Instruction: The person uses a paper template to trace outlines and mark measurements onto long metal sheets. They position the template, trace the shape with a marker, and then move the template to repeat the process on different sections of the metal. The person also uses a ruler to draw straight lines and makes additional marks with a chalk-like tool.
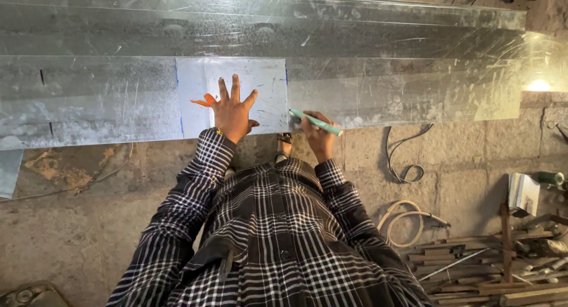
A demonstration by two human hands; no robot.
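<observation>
- The metal sheet (378, 88) runs off the left edge and its far side goes out of view at the top; glare at the right washes out its end.
- The pen's (315, 122) tip sits at the template's (236, 100) right edge, too small to tell whether it touches.
- The right hand (319, 135) is partly hidden by its own fingers, which are curled and pinching the green pen.
- The left hand (232, 113) lies flat with fingers spread, pressing on the pale square template, which lies on the sheet near its near edge.
- An orange piece (204, 100) shows just left of the left hand; what it is cannot be made out.
- The right hand is just right of the template, at the sheet's near edge.
- A foot (284, 144) shows between the arms, under the sheet's edge.
- On the floor to the right lie a dark cable (408, 165), a pale hose (405, 221) and scrap bars (473, 271); they are well apart from the hands.
</observation>
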